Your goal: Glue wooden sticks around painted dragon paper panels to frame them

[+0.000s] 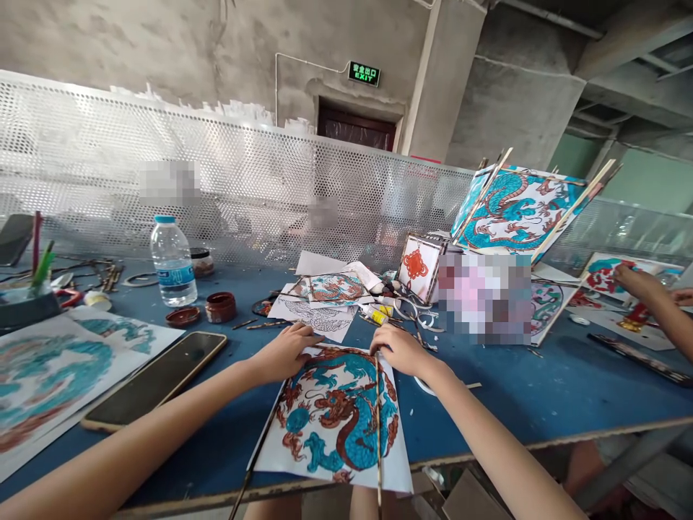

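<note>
A painted dragon sheet (336,419) in teal and brown lies on the blue table (541,390) in front of me. My left hand (285,352) rests on its top left edge, fingers pressed down on the paper. My right hand (401,348) sits at the top right, fingers curled around the upper end of a thin bamboo stick (377,433) that runs down the sheet's middle. A second thin stick (254,455) lies along the sheet's left edge.
A phone (154,379) lies left of the sheet beside a large dragon print (48,375). A water bottle (173,261), small paint jars (220,307), more painted sheets (325,300) and a dragon kite (514,209) stand behind. Another person's arm (655,303) reaches in at the right.
</note>
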